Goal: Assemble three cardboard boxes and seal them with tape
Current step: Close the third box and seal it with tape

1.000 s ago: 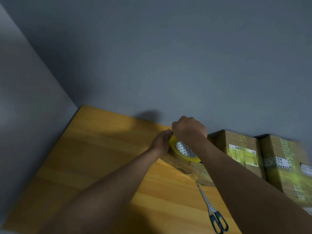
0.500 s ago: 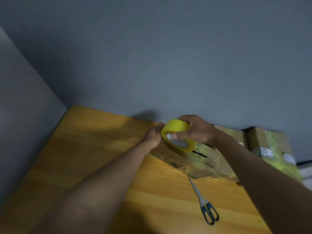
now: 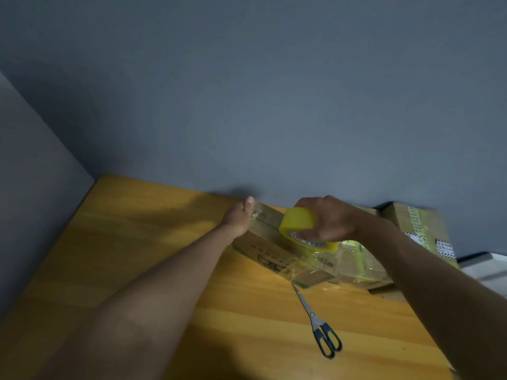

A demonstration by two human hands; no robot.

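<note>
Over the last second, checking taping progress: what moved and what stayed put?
The right hand drew the yellow tape roll rightward, away from the left hand, stretching a strip across the cardboard box. The left hand stayed pinning the tape end; the scissors stayed on the wooden table.

The honey-coloured wooden desk [image 3: 153, 242] has a smooth finish with visible plank grain and a soft sheen. The brown cardboard box [image 3: 263, 250] looks matt where bare, glossy and crinkled under clear plastic tape. The yellow tape roll [image 3: 299, 222] is smooth, slightly shiny. The scissors [image 3: 318, 325] have bright metal blades and dark plastic handles. The grey wall [image 3: 274, 91] is matt.
</note>
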